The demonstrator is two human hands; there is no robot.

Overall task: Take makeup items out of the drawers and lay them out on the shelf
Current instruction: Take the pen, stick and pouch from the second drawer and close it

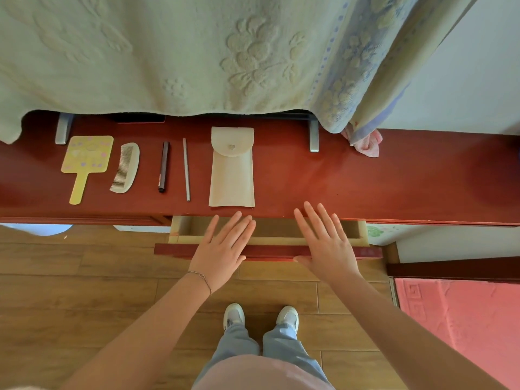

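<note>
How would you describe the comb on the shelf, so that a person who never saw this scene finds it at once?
Look at the long red shelf, where five items lie in a row. The comb is second from the left, between the yellow hand mirror and a dark pencil. It alone is curved, cream-coloured and has fine teeth.

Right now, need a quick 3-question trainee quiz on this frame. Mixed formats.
1. True or false: the left hand grips the pouch.
2. Multiple choice: which item lies furthest left on the shelf? A) comb B) hand mirror C) dark pencil
3. Fill in: both hands, the right hand included, rest with straight fingers on the front of the ____.

Key: 1 false, the pouch lies untouched on the shelf; 2 B; 3 drawer, which is partly open.
</note>
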